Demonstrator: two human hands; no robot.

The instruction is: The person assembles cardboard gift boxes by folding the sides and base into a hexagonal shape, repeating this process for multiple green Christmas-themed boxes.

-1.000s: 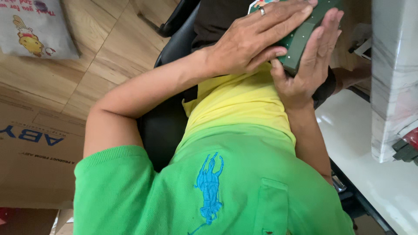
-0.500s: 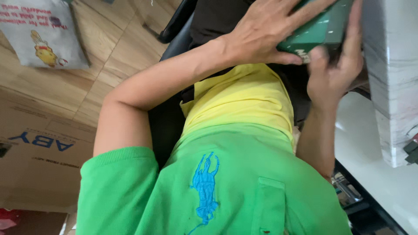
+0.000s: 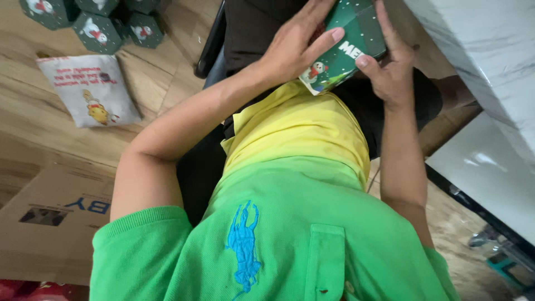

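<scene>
Head view: 2 hands grasp a green box with white specks over the lap.

Green box [image 3: 348, 47] runs out of frame at the top edge, its long axis tilted from lower left to upper right, a snowman corner pointing down at the yellow shirt front. Left hand [image 3: 298, 47] lies flat across its face, fingers spread; right hand [image 3: 393, 69] clasps its right edge. Similar green boxes [image 3: 97, 22] and a white pouch [image 3: 89, 92] lie on the wooden floor [image 3: 33, 145], well apart.
</scene>
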